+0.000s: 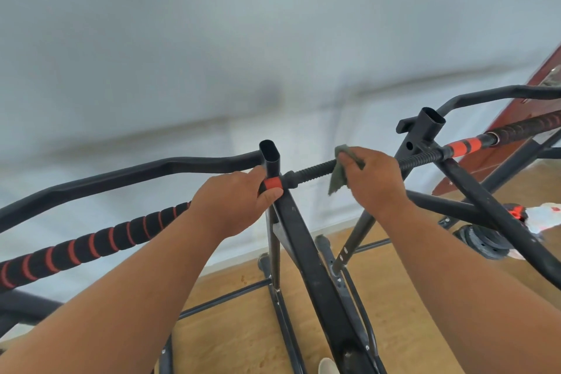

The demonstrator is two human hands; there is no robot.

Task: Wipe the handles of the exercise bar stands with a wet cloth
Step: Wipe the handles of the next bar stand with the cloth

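Observation:
A black exercise bar [312, 169] with ribbed grip runs between two black uprights, the left upright [270, 158] and the right upright [429, 126]. My left hand [233, 203] grips the bar at its orange band [271, 183], just beside the left upright. My right hand [373, 179] wraps a grey-green cloth [338, 176] around the ribbed middle section of the bar. Left of my left hand the bar continues as a black foam handle with orange rings [91, 246]. Past the right upright it shows an orange section [464, 146].
The stand's black legs and cross braces [315, 276] spread over a wooden floor [243, 337]. A curved black upper rail [121, 179] runs off to the left. Weight plates [482, 240] lie on the floor at right. A light wall stands behind, a reddish board [516, 118] at right.

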